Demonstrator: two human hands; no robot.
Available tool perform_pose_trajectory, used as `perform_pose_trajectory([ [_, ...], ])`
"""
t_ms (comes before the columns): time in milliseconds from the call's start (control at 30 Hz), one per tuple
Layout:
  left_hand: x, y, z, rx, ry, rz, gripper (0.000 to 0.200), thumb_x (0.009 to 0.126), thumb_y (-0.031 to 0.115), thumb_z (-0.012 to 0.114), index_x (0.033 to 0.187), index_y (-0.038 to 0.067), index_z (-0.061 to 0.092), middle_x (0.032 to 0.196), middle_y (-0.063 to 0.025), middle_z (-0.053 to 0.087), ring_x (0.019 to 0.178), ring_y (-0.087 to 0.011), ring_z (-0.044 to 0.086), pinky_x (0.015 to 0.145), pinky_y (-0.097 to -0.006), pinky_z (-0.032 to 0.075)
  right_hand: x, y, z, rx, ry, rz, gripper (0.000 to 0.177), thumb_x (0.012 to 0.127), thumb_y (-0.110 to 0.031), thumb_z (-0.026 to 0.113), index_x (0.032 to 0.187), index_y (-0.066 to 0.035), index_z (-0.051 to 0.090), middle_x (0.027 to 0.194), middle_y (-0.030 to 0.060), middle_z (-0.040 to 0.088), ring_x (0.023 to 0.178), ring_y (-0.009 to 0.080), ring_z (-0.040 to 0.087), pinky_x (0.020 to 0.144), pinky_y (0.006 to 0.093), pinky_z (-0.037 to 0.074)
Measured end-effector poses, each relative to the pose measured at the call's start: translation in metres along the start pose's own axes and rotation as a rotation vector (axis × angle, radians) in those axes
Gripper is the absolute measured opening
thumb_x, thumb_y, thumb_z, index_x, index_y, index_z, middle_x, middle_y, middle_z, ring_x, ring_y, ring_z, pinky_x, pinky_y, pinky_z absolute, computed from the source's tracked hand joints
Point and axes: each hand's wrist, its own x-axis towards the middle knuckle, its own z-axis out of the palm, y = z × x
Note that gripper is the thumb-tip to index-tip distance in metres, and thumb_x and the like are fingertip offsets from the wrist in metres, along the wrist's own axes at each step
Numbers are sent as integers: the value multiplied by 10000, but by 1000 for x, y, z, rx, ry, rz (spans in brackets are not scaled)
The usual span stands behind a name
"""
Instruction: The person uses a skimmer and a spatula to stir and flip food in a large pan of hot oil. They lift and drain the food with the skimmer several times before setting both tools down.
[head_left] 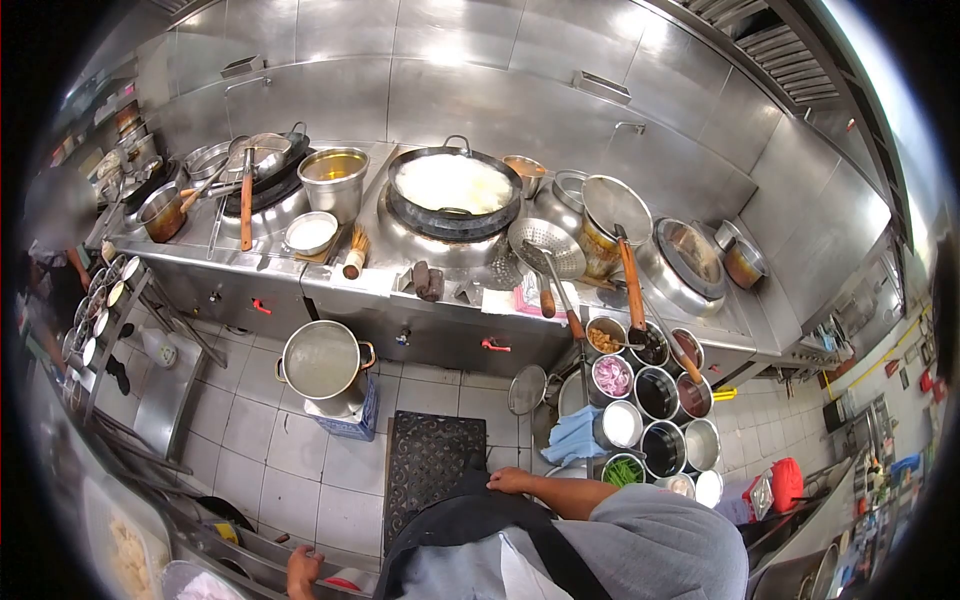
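My left hand [303,572] rests at the metal edge of the counter behind me, at the bottom of the view. Its fingers look slightly apart, and nothing shows in them. At the front of my black apron [455,512] is my right hand [510,481], fingers curled in; whether they grip anything is hidden. Ahead on the range sits a large wok [455,185] full of pale, foamy liquid. To the right of my right hand stand several round containers, with sliced red onion [612,376], chopped greens [624,470] and dark sauces [656,393].
A big pot [325,362] of cloudy liquid stands on a blue crate [358,418] on the tiled floor. A black mat [430,455] lies before me. Strainers, a ladle [632,290] and a blue cloth [572,436] are at right. Another person [62,245] is at far left.
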Motion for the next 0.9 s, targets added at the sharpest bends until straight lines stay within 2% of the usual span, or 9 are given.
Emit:
perform_pose_trajectory([
  [167, 2, -3, 2, -6, -1, -4, 453, 730, 246, 671, 1114, 19, 590, 1094, -232, 598, 1070, -348, 556, 910, -378, 431, 0, 0, 0, -7, 10, -12, 419, 823, -469, 529, 1071, -147, 632, 1056, 110, 630, 1011, 287, 577, 862, 383, 442],
  [233, 2, -2, 1, -4, 6, 7, 450, 728, 249, 670, 1107, 19, 593, 1087, -234, 600, 1061, -351, 560, 903, -378, 434, 0, 1, 0, 2, 3, -15, 437, 829, -453, 526, 1067, -102, 632, 1062, 127, 626, 1019, 289, 576, 875, 387, 438],
  [333, -3, 4, -1, -1, 10, -15, 440, 719, 194, 676, 1111, 12, 594, 1084, -217, 609, 1034, -314, 584, 892, -368, 444, 3, 4, 3, -15, 20, -30, 418, 826, -470, 524, 1060, -142, 635, 1054, 117, 628, 1012, 294, 574, 864, 387, 439],
  [433, -3, 2, -1, -1, 20, 9, 445, 717, 254, 672, 1087, 16, 601, 1057, -238, 609, 1042, -353, 570, 889, -378, 441, 4, 4, 3, -17, 23, -32, 423, 826, -471, 521, 1064, -140, 634, 1059, 119, 626, 1014, 296, 573, 865, 388, 438],
  [900, -1, 0, 1, 24, 14, 15, 446, 721, 225, 679, 1104, 12, 596, 1080, -228, 606, 1043, -334, 575, 889, -373, 445, 6, 4, 2, -5, -13, -22, 460, 830, -489, 506, 1098, -133, 617, 1089, 125, 615, 1043, 299, 559, 897, 383, 424],
])
